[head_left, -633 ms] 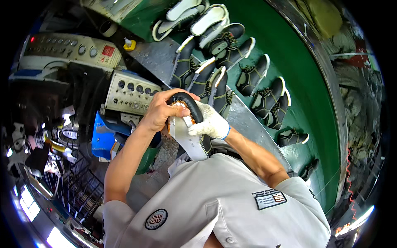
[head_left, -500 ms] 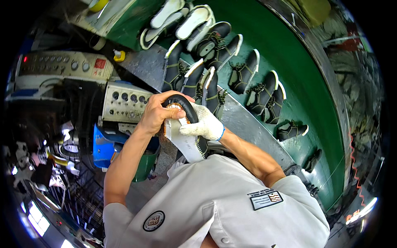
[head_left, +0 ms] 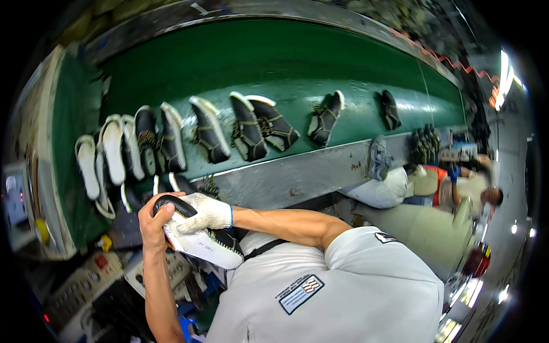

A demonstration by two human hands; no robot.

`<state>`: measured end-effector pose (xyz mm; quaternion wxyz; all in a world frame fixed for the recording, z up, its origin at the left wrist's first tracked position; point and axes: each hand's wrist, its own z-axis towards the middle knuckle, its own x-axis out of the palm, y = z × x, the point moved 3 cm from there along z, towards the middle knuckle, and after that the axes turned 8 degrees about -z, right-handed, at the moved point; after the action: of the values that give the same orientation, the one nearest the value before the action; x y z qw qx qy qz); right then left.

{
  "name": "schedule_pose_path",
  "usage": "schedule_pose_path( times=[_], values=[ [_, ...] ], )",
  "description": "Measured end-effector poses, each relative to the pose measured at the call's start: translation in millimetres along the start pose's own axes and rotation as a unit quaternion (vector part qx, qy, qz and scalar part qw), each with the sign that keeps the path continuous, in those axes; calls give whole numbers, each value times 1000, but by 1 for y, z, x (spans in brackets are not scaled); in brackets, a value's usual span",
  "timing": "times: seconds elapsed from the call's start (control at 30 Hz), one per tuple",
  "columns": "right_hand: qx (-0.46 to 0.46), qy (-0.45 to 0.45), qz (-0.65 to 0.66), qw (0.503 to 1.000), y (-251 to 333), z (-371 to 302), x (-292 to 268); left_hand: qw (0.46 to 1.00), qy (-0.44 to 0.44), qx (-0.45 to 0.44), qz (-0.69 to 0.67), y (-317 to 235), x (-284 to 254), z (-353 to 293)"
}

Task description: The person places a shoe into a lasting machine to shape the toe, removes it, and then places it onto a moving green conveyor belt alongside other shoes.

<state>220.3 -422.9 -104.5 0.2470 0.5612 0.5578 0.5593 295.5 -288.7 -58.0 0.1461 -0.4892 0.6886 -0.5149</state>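
Observation:
I hold a black shoe upper (head_left: pixel 209 250) in both hands, its white underside facing up with stitching along its edge. My bare left hand (head_left: pixel 153 224) grips the rounded black end, the thumb pressed on top near the rim. From the other side my right hand (head_left: pixel 205 214), in a white knit glove, is closed over the upper's edge, thumb on the white underside. The fingers beneath the upper are partly hidden. Just beyond my hands, a few shoes' white edges (head_left: pixel 157 184) show at the near side of the green bench.
Several black shoes (head_left: pixel 211 134) stand in a row along the green bench (head_left: pixel 274 60), with white-soled ones (head_left: pixel 113 151) at the left. A metal ledge (head_left: pixel 274 186) edges it. Control panels (head_left: pixel 86 280) sit lower left. Another person (head_left: pixel 452 188) is at far right.
My view has swung to the right, bringing more of the bench and another person into sight. Both hands keep their grip on the shoe upper, which now lies more level.

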Motion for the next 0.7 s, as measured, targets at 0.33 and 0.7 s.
schedule_pose_path(
  times=[0.33, 0.7],
  values=[
    [109, -197, -201, 953, 22, -91, -283, 989, -5, -76, 124, 88, 100, 147],
    [374, -593, -539, 467, -6, -270, -540, 955, -70, -235, 170, 190, 1, 77]
  ],
)
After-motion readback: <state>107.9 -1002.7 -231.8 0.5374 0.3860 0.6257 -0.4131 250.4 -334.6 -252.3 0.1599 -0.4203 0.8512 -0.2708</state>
